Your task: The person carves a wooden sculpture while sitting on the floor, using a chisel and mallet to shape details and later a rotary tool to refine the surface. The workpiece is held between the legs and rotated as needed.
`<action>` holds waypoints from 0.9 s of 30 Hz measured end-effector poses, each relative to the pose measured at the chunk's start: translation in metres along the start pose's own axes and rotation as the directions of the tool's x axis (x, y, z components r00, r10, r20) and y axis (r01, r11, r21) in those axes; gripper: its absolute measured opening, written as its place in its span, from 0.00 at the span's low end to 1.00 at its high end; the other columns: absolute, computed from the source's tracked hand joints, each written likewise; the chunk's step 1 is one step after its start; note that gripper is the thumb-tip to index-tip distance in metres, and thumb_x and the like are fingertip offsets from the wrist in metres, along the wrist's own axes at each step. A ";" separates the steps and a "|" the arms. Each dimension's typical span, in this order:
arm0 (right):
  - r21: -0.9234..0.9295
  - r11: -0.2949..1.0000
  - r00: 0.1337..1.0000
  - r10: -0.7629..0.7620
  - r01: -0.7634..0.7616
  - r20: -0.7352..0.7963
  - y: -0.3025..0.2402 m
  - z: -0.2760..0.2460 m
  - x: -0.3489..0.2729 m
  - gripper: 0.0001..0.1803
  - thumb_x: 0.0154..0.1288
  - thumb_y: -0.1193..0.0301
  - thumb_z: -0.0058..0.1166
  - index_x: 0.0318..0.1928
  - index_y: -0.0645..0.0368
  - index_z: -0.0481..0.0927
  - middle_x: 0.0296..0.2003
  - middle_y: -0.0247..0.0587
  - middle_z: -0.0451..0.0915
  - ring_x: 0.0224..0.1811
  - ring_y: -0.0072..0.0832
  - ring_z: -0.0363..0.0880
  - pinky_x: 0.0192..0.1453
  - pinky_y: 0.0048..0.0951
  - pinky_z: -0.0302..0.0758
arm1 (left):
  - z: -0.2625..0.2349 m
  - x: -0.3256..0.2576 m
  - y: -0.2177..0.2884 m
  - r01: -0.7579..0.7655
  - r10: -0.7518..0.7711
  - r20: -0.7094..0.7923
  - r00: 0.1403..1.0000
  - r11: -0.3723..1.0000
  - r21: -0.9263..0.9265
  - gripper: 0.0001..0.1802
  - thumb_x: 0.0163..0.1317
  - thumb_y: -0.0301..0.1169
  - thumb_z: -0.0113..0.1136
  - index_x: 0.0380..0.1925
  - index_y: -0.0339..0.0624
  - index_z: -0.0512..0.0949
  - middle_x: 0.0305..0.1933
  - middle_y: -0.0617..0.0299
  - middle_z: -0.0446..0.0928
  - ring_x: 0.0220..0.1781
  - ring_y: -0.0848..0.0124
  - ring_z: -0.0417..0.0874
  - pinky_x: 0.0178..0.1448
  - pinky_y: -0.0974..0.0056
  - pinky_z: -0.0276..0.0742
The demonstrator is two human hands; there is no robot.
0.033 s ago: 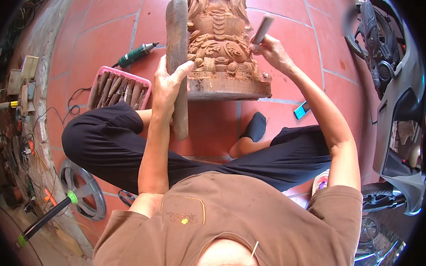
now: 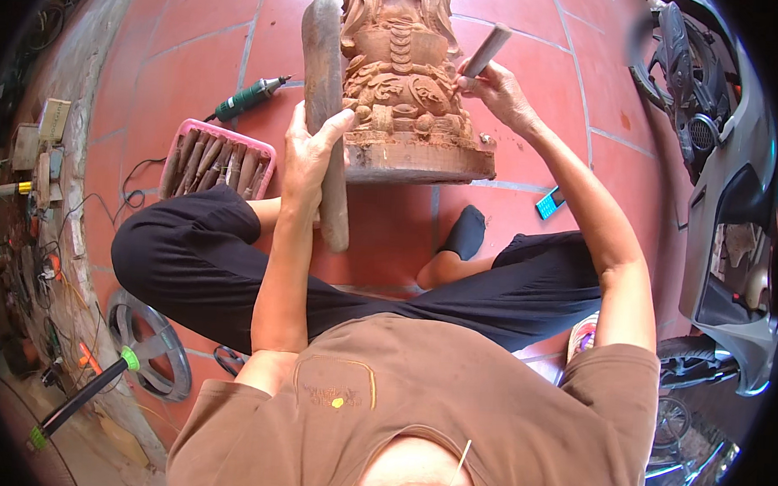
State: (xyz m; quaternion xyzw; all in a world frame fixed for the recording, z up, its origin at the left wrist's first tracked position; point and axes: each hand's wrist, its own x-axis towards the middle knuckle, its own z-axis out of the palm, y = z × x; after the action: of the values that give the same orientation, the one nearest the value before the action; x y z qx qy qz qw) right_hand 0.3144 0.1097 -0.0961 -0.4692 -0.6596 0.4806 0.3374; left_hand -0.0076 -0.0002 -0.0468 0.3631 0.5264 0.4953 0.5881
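A reddish-brown carved wooden statue (image 2: 399,89) stands on the floor in front of me, its top cut off by the upper edge. My left hand (image 2: 308,151) grips a long, flat wooden club (image 2: 322,72) around its middle, just left of the statue. At the statue's right side, my right hand (image 2: 494,88) pinches a carving chisel (image 2: 487,52) by its round handle. The handle leans up and to the right; the blade end at the carving is too small to make out.
A pink basket (image 2: 271,140) of several wooden-handled tools sits by my left knee, beside a green rotary tool (image 2: 249,99) with a cord. On the right lie a blue phone-like object (image 2: 547,205) and a grey motorbike (image 2: 727,252). A wheel-shaped stand (image 2: 180,368) is lower left.
The wooden club has shifted very slightly, its lower end a little to the right. The chisel handle now leans more to the right. Both hands keep their hold.
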 end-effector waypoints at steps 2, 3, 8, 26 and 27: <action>0.083 0.996 0.998 -0.041 0.044 -0.044 -0.008 0.013 0.007 0.09 0.69 0.75 0.62 0.49 0.56 0.81 0.39 0.32 0.84 0.46 0.20 0.83 0.50 0.27 0.82 | 0.007 0.011 -0.019 0.009 -0.012 -0.041 0.999 0.996 -0.089 0.21 0.63 0.35 0.70 0.49 0.39 0.72 0.27 0.63 0.74 0.19 0.75 0.74 0.22 0.68 0.72; 0.051 0.996 0.996 -0.073 0.076 -0.060 -0.015 0.023 0.013 0.09 0.68 0.75 0.63 0.48 0.56 0.81 0.39 0.31 0.84 0.46 0.20 0.83 0.50 0.26 0.82 | 0.011 0.019 -0.026 0.006 -0.013 -0.055 0.998 0.991 -0.132 0.21 0.63 0.35 0.70 0.48 0.40 0.71 0.26 0.64 0.72 0.17 0.76 0.72 0.19 0.69 0.70; 0.193 0.979 0.980 0.091 -0.056 -0.175 -0.012 0.067 0.022 0.11 0.65 0.79 0.67 0.44 0.55 0.79 0.39 0.27 0.82 0.45 0.17 0.81 0.54 0.24 0.79 | 0.019 0.034 -0.048 0.052 -0.062 -0.080 0.995 0.991 -0.125 0.23 0.61 0.38 0.71 0.48 0.38 0.71 0.25 0.63 0.72 0.17 0.74 0.73 0.21 0.67 0.72; 0.354 0.913 0.857 0.010 0.202 -0.516 0.007 0.087 0.004 0.11 0.63 0.83 0.65 0.43 0.60 0.79 0.36 0.35 0.85 0.39 0.21 0.85 0.45 0.23 0.82 | 0.014 0.035 -0.044 0.066 -0.068 -0.031 0.997 0.997 -0.048 0.26 0.60 0.38 0.71 0.51 0.35 0.72 0.26 0.62 0.76 0.17 0.74 0.75 0.22 0.67 0.73; 0.337 0.908 0.844 -0.032 0.249 -0.536 0.009 0.087 0.012 0.11 0.63 0.83 0.65 0.44 0.61 0.79 0.36 0.37 0.85 0.39 0.23 0.86 0.46 0.24 0.84 | 0.016 0.035 -0.043 0.077 -0.078 -0.020 0.997 0.996 -0.032 0.26 0.61 0.38 0.70 0.52 0.35 0.72 0.26 0.62 0.77 0.18 0.74 0.75 0.22 0.68 0.73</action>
State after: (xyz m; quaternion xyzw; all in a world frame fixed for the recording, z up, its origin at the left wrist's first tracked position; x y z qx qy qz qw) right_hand 0.2349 0.0939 -0.1318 -0.4528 -0.4669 0.4322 0.6247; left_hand 0.0146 0.0246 -0.0938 0.3278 0.5386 0.4840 0.6067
